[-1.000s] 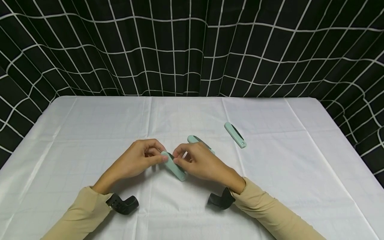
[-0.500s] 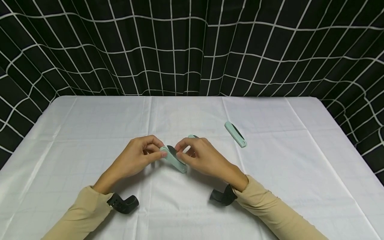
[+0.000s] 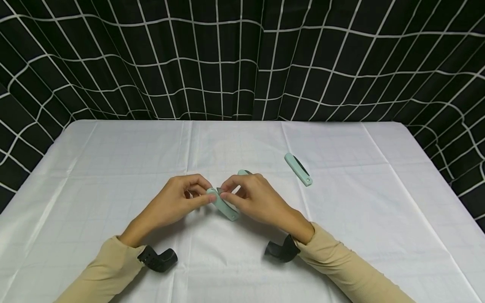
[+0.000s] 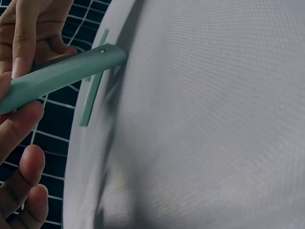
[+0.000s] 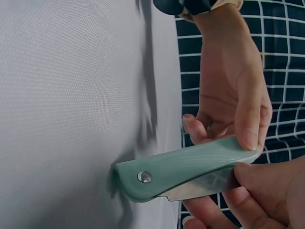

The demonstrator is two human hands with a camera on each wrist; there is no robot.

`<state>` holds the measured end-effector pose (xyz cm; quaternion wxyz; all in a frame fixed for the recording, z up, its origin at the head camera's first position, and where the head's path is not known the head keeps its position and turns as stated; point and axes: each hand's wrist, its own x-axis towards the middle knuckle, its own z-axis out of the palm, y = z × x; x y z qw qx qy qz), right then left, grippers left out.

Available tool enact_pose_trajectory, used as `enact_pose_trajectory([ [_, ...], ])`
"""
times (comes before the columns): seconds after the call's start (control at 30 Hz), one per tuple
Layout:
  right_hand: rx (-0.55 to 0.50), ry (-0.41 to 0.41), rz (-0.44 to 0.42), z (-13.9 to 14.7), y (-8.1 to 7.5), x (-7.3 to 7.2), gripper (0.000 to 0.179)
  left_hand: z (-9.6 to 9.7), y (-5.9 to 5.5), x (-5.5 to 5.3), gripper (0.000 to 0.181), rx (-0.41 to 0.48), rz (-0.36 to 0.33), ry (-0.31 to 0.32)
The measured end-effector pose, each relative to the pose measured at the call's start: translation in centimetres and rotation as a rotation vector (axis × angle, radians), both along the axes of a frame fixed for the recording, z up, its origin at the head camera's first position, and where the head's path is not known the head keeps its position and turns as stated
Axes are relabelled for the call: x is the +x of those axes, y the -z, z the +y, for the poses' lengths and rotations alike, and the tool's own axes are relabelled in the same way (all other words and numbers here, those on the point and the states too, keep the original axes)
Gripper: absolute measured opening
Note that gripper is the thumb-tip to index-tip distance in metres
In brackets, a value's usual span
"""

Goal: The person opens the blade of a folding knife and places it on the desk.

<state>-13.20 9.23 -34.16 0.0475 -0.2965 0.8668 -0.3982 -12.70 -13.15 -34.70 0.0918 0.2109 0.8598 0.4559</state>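
Note:
A folding knife (image 3: 227,210) with a mint-green handle is held above the white cloth between both hands. My left hand (image 3: 182,198) pinches the far end of its handle between thumb and fingers. With thumb and forefinger, my right hand (image 3: 257,195) pinches the blade near its tip. In the right wrist view the metal blade (image 5: 200,185) shows partly out along the handle's edge, and a round rivet (image 5: 144,177) marks the pivot end. A second green knife (image 3: 243,172) lies just behind my right hand, mostly hidden by it.
A third folded green knife (image 3: 298,169) lies on the white cloth (image 3: 341,202), farther back and to the right. A black curtain with a white grid (image 3: 212,63) hangs behind the table. Each wrist carries a black camera mount (image 3: 158,259).
The right hand has shifted slightly away from me and covers more of the second knife. The held knife has turned a little, its near end rising. Both hands keep their hold.

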Motion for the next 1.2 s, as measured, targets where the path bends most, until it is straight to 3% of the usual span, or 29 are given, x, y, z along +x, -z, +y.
enact_pose_trajectory([
  [0.4,-0.003,0.015,0.081,0.1,0.1,-0.2,0.01,0.2,-0.1,0.2,0.005,-0.048,0.042,0.012],
  [0.67,-0.105,0.073,0.06,0.9,-0.3,-0.8,0.007,-0.2,-0.2,-0.2,0.005,-0.017,0.036,-0.044],
  [0.8,-0.102,0.09,0.0,1.3,-0.4,-1.2,0.008,-0.3,0.0,-0.4,0.007,-0.001,0.004,-0.056],
  [0.97,-0.07,0.067,-0.064,1.5,-0.5,-1.4,0.015,-0.2,0.2,-0.4,0.008,0.001,-0.026,-0.052],
  [1.2,-0.078,-0.027,-0.042,1.5,-0.7,-1.1,0.011,-0.2,0.0,-0.2,0.018,-0.014,-0.028,0.0],
])
